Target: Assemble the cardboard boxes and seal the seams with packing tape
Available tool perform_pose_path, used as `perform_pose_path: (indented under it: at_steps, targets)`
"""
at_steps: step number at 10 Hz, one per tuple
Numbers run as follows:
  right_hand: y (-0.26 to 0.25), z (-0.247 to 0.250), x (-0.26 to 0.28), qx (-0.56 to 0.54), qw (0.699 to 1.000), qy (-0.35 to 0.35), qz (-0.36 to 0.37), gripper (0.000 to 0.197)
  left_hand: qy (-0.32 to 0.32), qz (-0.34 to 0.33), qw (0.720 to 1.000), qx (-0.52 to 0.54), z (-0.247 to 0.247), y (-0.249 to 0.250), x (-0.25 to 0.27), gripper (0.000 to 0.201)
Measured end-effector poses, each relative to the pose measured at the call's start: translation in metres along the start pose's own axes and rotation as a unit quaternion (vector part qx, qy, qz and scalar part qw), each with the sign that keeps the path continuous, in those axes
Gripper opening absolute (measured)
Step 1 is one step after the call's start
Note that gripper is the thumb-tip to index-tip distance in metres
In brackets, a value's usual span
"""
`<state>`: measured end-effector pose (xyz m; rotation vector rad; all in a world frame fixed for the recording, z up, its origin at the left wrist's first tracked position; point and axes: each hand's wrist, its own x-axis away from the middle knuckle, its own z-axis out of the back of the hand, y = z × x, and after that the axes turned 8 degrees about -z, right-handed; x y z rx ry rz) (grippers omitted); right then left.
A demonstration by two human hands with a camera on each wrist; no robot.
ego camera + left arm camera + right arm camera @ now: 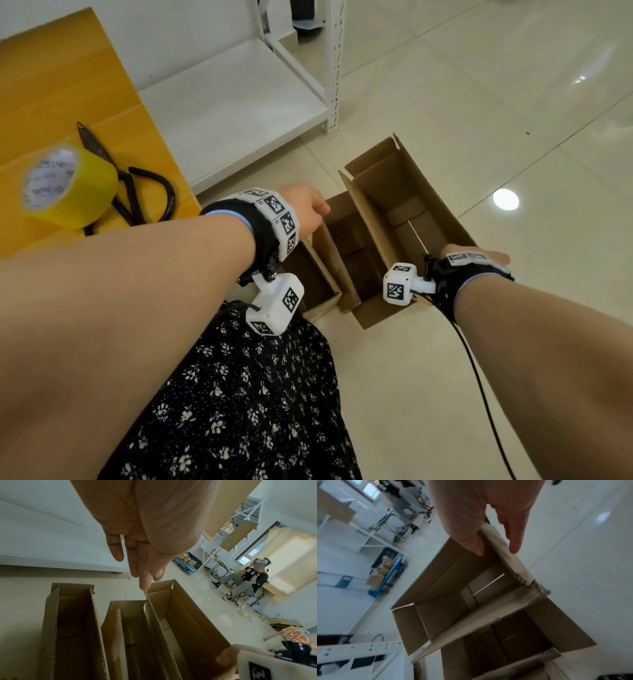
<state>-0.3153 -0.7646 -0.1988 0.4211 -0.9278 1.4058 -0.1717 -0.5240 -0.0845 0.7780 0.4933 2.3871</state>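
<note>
Open brown cardboard boxes stand side by side on the tiled floor. My right hand [479,257] holds the right wall of the rightmost box [404,219], thumb inside and fingers outside [496,547]. My left hand [308,209] hovers over the upright flap [149,609] between this box and the neighbouring box [342,250]. Its fingers [145,582] are straight, and one fingertip touches the flap's top corner. The box floor [486,586] shows a slit of light between its bottom flaps. A yellow tape roll [68,185] lies on the wooden table [51,85] at the left.
Black-handled scissors [137,192] lie beside the tape. A white metal shelf rack [239,102] stands behind the boxes. A third open box [68,622] is at the far left. Another person [248,580] sits far off. A black cable [479,394] trails from my right wrist.
</note>
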Motion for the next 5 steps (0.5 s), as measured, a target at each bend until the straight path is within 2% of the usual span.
perform_pose_path:
  at_steps: [1, 2, 3, 4, 5]
  targets:
    - [0.008, 0.001, 0.036, 0.256, 0.965, 0.051, 0.019, 0.036, -0.013, 0.002, 1.000, 0.000, -0.003, 0.000, 0.001, 0.032]
    - [0.013, 0.004, 0.067, 0.483, 0.870, 0.034, 0.095, 0.020, -0.026, 0.001, 1.000, -0.006, -0.002, 0.001, 0.004, 0.033]
    - [0.005, 0.009, 0.075, 0.442, 0.889, -0.038, 0.111, 0.034, -0.018, 0.003, 1.000, -0.003, 0.000, -0.002, 0.007, 0.032]
    - [-0.002, 0.008, 0.081, 0.545, 0.822, -0.009, 0.162, 0.057, -0.006, 0.002, 1.000, 0.001, 0.009, -0.002, 0.017, 0.031]
    - [-0.010, 0.011, 0.097, 0.568, 0.795, 0.017, 0.214, 0.046, 0.024, -0.008, 1.000, 0.002, 0.023, 0.004, 0.026, 0.034]
